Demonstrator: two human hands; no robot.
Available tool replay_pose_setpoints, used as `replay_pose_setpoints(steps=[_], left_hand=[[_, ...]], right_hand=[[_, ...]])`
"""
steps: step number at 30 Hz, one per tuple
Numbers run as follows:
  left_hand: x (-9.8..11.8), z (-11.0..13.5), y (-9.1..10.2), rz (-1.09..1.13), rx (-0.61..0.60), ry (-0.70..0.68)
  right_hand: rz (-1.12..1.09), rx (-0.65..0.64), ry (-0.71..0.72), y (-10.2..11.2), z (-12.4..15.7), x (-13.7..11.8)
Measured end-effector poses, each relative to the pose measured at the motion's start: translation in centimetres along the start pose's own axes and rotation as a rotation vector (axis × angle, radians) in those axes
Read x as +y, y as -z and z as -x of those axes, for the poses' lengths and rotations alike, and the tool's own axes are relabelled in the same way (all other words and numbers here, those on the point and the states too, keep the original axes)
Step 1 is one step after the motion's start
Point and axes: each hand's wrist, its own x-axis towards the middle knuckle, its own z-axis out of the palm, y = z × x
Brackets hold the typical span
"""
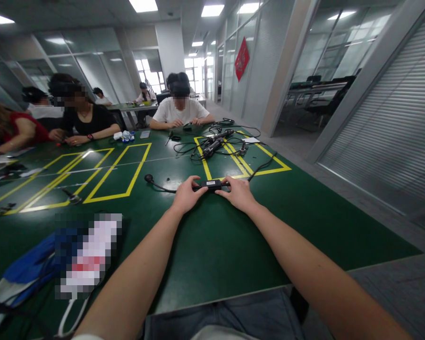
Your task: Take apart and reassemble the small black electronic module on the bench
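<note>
A small black adapter box (211, 184) with a white label lies on the green table (205, 236), with a black cable (156, 184) running left from it to a round plug. My left hand (187, 193) grips the box's left end with curled fingers. My right hand (239, 192) pinches its right end, where another cable leads off toward the yellow-taped square (242, 160).
A tangle of black cables and adapters (216, 141) lies in the yellow square beyond my hands. Other people sit along the far and left sides of the table. A blue and white bag (31, 269) rests near my left elbow. The table's right edge borders a grey floor.
</note>
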Motion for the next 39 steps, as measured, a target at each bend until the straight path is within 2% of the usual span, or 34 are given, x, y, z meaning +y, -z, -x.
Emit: replay_pose_setpoints(steps=[9,15,20,35,39], left_hand=[[-0.28,-0.24,-0.02,-0.033,-0.045,0.014],[-0.48,-0.19,0.06,-0.065,-0.068,-0.058],[-0.48,-0.56,0.07,-0.012,-0.077,-0.036],[-0.02,-0.83,0.10,0.002,-0.010,0.057],[0.23,-0.78,0.12,0.109,0.045,0.094]], right_hand=[[0.015,-0.019,-0.015,-0.24,-0.19,0.29],[0.019,-0.030,-0.017,-0.01,-0.11,0.02],[0.010,-0.032,0.012,0.07,0.03,0.00],[-0.023,-0.025,0.027,0.35,0.23,-0.26],[-0.041,-0.033,0.012,0.45,0.31,-0.32]])
